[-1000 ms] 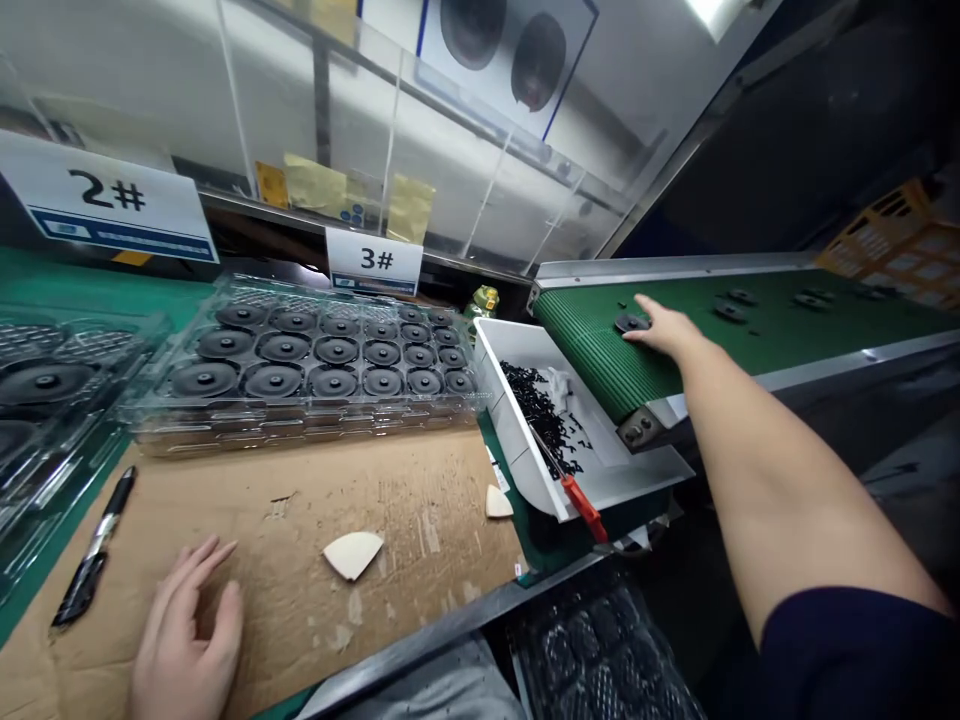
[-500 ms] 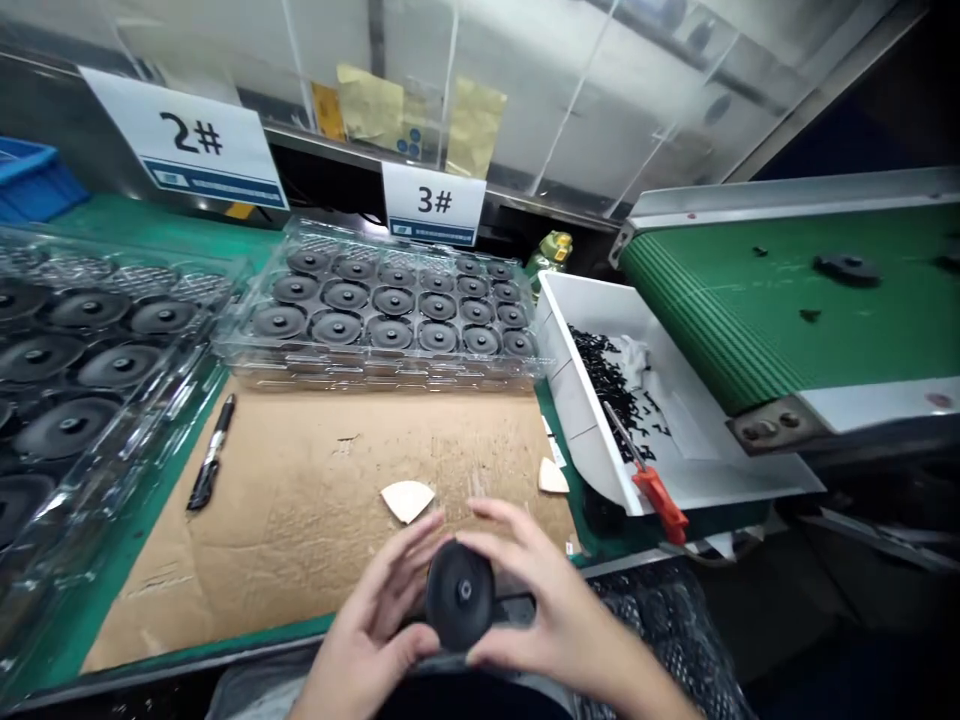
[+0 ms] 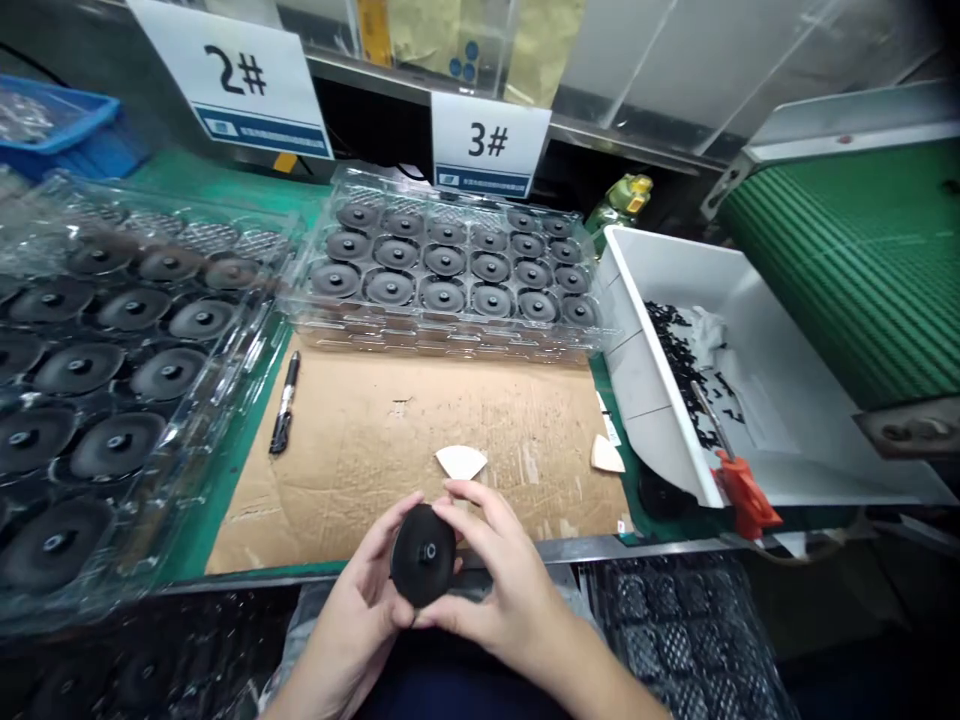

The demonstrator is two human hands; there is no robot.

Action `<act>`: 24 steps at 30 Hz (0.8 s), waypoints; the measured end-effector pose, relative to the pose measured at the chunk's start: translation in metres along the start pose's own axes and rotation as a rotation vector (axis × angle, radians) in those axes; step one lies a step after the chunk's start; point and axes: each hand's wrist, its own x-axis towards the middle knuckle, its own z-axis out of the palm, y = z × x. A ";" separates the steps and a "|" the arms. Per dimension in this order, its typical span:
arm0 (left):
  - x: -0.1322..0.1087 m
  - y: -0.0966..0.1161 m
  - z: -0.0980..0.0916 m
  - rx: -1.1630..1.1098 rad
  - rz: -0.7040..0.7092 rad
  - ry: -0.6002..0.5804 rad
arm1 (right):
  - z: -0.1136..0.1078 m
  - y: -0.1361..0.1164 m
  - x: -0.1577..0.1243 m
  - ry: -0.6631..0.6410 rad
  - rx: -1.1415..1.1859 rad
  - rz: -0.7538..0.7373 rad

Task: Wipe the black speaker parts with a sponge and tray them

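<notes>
The left edge cuts the clear tray (image 3: 112, 330). The conveyor belt (image 3: 847, 260) runs off the right edge. Small print on the 2# sign (image 3: 232, 85) is illegible. The fingers (image 3: 480, 520) cover the black disc's (image 3: 422, 555) rim.

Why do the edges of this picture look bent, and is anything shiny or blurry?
Head view: the wide lens bows the bench edges and conveyor belt; overhead light glares off the clear plastic trays; the black disc between left hand and right hand is sharp; the corners darken and smear.
</notes>
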 end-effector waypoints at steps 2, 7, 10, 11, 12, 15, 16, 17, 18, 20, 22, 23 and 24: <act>-0.004 0.003 -0.007 -0.090 0.014 0.035 | 0.003 0.004 0.011 -0.029 -0.109 -0.054; -0.007 0.016 -0.019 -0.290 0.092 0.056 | 0.014 0.045 0.027 0.256 -0.436 0.047; -0.005 0.023 -0.025 -0.324 0.101 0.049 | 0.024 0.068 0.033 0.222 -0.476 0.087; -0.005 0.025 -0.026 -0.325 0.101 0.048 | 0.026 0.073 0.036 0.220 -0.476 0.092; -0.004 0.027 -0.027 -0.324 0.101 0.048 | 0.026 0.076 0.041 0.230 -0.474 0.099; -0.004 0.030 -0.027 -0.323 0.101 0.040 | 0.022 0.075 0.055 0.275 -0.427 0.109; -0.004 0.031 -0.027 -0.326 0.100 0.036 | 0.021 0.071 0.058 0.285 -0.394 0.103; -0.004 0.032 -0.027 -0.331 0.100 0.030 | 0.021 0.067 0.058 0.294 -0.354 0.092; -0.004 0.033 -0.028 -0.336 0.101 0.020 | 0.023 0.062 0.056 0.303 -0.312 0.078; -0.004 0.034 -0.031 -0.340 0.110 -0.009 | 0.032 0.052 0.045 0.296 -0.228 0.034; -0.003 0.036 -0.035 -0.326 0.126 -0.030 | 0.042 0.044 0.032 0.241 -0.158 -0.024; -0.002 0.037 -0.036 -0.313 0.134 -0.030 | 0.045 0.041 0.027 0.210 -0.129 -0.045; -0.002 0.037 -0.037 -0.297 0.140 -0.023 | 0.046 0.036 0.025 0.188 -0.104 -0.053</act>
